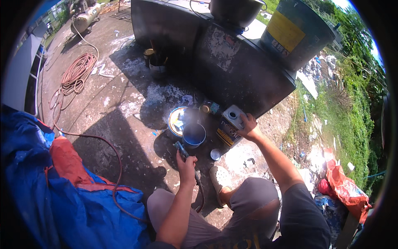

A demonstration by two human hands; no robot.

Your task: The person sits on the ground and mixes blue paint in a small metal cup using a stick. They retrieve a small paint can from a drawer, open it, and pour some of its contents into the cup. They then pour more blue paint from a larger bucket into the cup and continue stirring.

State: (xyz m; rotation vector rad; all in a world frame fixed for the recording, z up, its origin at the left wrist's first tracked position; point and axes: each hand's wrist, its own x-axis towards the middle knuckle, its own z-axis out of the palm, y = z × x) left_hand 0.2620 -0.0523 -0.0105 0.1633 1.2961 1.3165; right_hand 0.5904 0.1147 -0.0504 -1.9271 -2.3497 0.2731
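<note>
My left hand point(186, 168) is wrapped round a slim blue-and-black air gun point(180, 147) with a dark hose trailing below it. The gun's tip points at a small blue bucket point(194, 136) on the ground, beside a round paint can lid point(177, 120) with smears on it. My right hand point(249, 128) grips the top edge of a rectangular metal can point(228, 129), whose round mouth is uncapped. A small white cap point(215, 155) lies near the can's base. Behind the bucket stands a small open tin point(205, 108). A hazy mist hangs over the bucket.
A black panel point(174, 54) stands ahead, with a large tub point(298, 35) and a black basin point(234, 12) behind it. Blue and red tarpaulin point(78, 199) covers the left. Coiled hose point(78, 70) and an air compressor point(86, 18) lie farther off. Rubbish and grass border the right.
</note>
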